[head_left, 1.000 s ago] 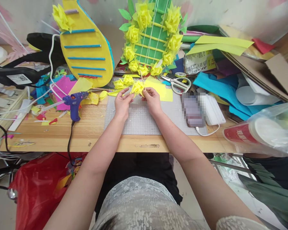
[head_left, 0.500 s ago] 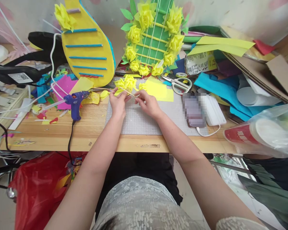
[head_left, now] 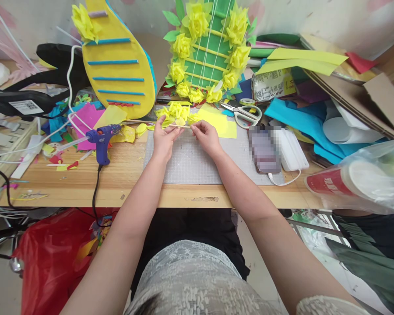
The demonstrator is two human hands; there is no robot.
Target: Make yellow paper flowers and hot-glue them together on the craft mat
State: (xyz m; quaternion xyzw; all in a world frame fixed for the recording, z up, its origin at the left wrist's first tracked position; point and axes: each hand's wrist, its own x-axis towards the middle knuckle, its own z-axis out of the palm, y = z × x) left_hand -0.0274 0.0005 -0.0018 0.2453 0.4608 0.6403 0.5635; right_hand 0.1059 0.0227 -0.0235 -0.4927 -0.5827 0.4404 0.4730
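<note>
My left hand (head_left: 164,139) and my right hand (head_left: 206,136) are above the far part of a grey cutting mat (head_left: 197,164). A thin pale stick (head_left: 184,127) runs nearly level between them, with the fingers of both hands pinching it. Just beyond my left hand lie yellow paper flowers (head_left: 177,110), partly covered by the fingers. Yellow paper sheets (head_left: 221,124) rest on the mat behind my right hand. Whether anything is wrapped on the stick I cannot make out.
A blue glue gun (head_left: 102,142) stands at left with its cord trailing over the table edge. Scissors (head_left: 244,114), a phone (head_left: 265,151) and a white power bank (head_left: 291,148) are at right. Behind stand a yellow instrument-shaped board (head_left: 120,70) and a green flowered one (head_left: 203,61).
The stick has gone from slanted to nearly level. My right hand has moved slightly to the right, and my left fingers have shifted along the stick.
</note>
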